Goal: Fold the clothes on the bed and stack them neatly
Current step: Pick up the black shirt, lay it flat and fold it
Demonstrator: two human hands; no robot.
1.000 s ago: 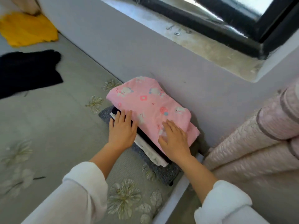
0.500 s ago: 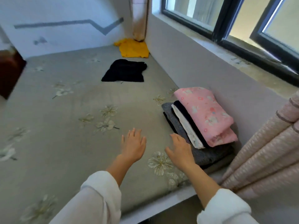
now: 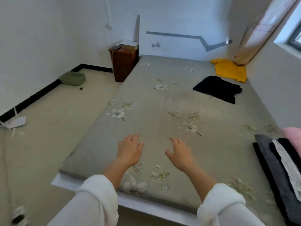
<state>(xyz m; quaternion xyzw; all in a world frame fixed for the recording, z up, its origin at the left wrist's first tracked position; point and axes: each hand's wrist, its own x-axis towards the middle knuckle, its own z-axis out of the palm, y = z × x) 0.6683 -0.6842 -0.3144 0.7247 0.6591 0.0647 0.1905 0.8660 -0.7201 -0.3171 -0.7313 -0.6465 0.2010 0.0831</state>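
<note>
My left hand (image 3: 129, 148) and my right hand (image 3: 179, 152) hover over the near part of the grey flowered bed (image 3: 162, 101), fingers spread and holding nothing. A stack of folded clothes (image 3: 280, 162) lies at the right edge of the view: grey at the bottom, then dark and white layers, with a pink piece (image 3: 293, 136) on top, partly cut off. Far across the bed a black garment (image 3: 218, 88) lies loose. Behind it, a yellow garment (image 3: 231, 70) sits crumpled in the far right corner.
A brown bedside cabinet (image 3: 125, 62) with a box on top stands at the bed's far left corner. A green tub (image 3: 73, 78) sits on the floor by the left wall. A curtain (image 3: 254, 38) hangs in the far right corner by the window.
Both hands have come off the pink folded piece and drawn back to the left over the bare bed. The view has swung left, so the stack now sits at the right edge.
</note>
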